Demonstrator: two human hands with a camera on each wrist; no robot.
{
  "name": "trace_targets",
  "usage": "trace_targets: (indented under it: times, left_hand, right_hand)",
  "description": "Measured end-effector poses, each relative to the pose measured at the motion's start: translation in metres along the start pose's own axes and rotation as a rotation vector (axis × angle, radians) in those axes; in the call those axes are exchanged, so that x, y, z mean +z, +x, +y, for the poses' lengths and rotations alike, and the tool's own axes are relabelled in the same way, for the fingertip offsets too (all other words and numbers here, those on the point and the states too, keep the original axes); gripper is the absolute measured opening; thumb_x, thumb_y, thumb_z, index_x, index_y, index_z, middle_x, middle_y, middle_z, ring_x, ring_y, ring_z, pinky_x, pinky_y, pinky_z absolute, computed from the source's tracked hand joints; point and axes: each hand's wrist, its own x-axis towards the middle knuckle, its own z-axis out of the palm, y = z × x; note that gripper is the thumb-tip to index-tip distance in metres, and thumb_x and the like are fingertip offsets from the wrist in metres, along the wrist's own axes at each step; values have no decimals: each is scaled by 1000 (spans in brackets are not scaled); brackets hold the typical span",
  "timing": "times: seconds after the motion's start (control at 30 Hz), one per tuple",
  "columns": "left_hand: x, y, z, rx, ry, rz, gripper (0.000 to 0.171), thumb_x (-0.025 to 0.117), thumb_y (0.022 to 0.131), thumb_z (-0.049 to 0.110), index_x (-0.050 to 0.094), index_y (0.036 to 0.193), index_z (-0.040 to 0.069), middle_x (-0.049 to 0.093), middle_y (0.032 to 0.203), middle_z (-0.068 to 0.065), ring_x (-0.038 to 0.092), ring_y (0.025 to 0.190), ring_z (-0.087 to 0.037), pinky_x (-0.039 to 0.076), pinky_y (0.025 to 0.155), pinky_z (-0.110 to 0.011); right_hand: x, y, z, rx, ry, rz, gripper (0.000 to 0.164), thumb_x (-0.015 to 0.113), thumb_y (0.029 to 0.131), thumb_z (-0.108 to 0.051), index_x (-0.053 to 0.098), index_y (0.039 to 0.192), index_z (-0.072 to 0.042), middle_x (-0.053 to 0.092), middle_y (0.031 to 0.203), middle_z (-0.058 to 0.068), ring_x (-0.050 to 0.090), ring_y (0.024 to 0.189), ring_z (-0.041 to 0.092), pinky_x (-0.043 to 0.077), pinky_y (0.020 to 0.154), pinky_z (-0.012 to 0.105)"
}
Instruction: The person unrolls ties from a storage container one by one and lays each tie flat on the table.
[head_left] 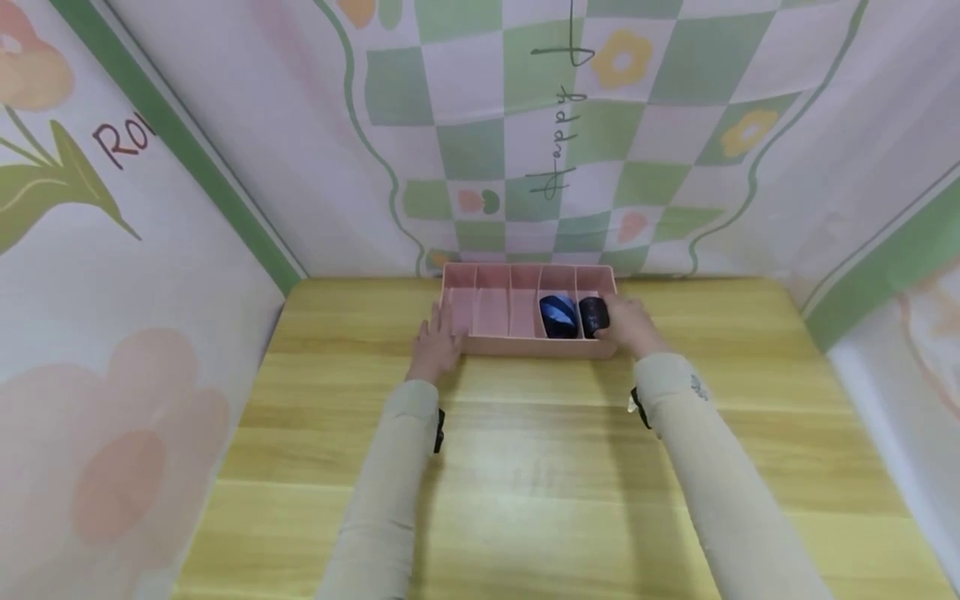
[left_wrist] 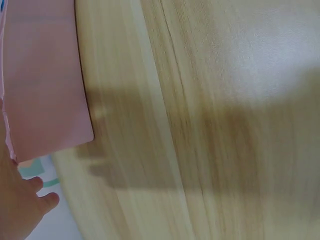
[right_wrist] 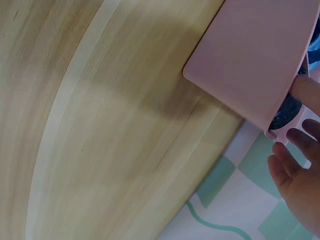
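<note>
While both hands frame a pink box (head_left: 525, 347) near the centre of the head view, the left hand (head_left: 437, 346) lies at the box's left end with its fingers extended and loosely spread, gripping nothing. The right hand (head_left: 633, 325) is at the opposite end, its fingers relaxed and apart; in the right wrist view, one finger reaches over the rim above a dark roll (head_left: 593, 317), though whether it touches the roll I cannot tell. That roll sits in the rightmost of the box's five side-by-side compartments, and a blue striped roll (head_left: 559, 317) sits in the compartment just left of it. The box rests along the far edge of a wooden bench (head_left: 525, 467), which fills the lower middle of the frame. Pale sleeves (head_left: 727, 483) run up from the bottom edge, each with a black band (head_left: 439, 431) near the wrist. Behind the box, at the top centre, hangs a green and white checked cloth (head_left: 570, 133) with flowers and the word "Happy" turned sideways. A white panel (head_left: 247, 400) with a large pink flower takes up the left side.
</note>
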Motion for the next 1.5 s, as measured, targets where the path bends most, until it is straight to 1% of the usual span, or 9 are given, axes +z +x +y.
trace_targets:
  times: [0.13,0.23,0.37,0.43,0.5,0.83,0.97,1.17,1.5]
  left_hand:
    - [3,1,-1,10,-3,6,67,30,103,42,-4,155,18,-1,163,-11,20,144,-45,23,117,-59]
    - [3,3,0,29,1,6,67,32,103,41,-2,155,13,-3,163,-11,33,139,-44,33,114,-55]
    - [2,4,1,33,7,-18,69,32,104,40,-3,155,10,-5,162,-12,64,94,-36,57,79,-41]
    - [2,3,2,25,3,-33,69,32,104,40,-4,155,11,-6,162,-12,61,71,-30,54,59,-34]
    - [2,2,2,12,-10,-46,69,31,104,40,-5,155,12,-8,162,-10,57,64,-26,50,54,-31]
    - [3,-2,4,-16,-95,-63,67,31,103,41,-4,155,17,-19,161,-1,63,85,-33,55,67,-35]
    - [4,-2,4,-7,-109,-53,67,32,103,40,-3,155,17,-17,161,-3,63,100,-37,56,72,-38]
    - [6,1,3,-3,-121,-41,68,33,103,41,-5,155,19,-14,162,-5,62,103,-39,57,78,-42]
    - [4,1,1,-33,-148,-65,67,32,103,42,-4,155,20,-19,161,1,55,120,-40,52,95,-48]
  right_hand:
    - [4,1,-1,13,-8,-6,81,71,81,-8,26,147,7,39,141,35,32,126,58,27,110,68]
    - [3,1,-2,10,-9,-3,82,72,80,-7,26,147,6,40,140,35,32,127,59,27,109,68]
    - [2,0,-4,8,5,2,82,73,79,-6,28,147,4,43,139,34,32,126,59,28,107,70]
    - [3,0,-4,5,7,7,81,73,79,-5,29,147,3,44,138,33,33,126,58,29,107,70]
    - [3,0,-5,-3,5,10,78,73,79,-5,31,145,3,45,136,34,34,125,58,30,106,70]
    - [11,4,-1,-17,-29,34,66,66,84,-1,36,142,4,45,138,32,33,127,55,25,109,66]
    - [14,5,4,-21,-35,76,66,66,83,-1,35,142,6,44,138,33,35,126,53,26,110,64]
    - [14,8,8,-39,-36,109,67,70,81,-4,37,140,6,46,137,32,37,125,53,27,108,63]
    - [14,9,8,-88,-144,65,71,69,84,-13,35,143,6,38,143,33,32,130,55,25,111,66]
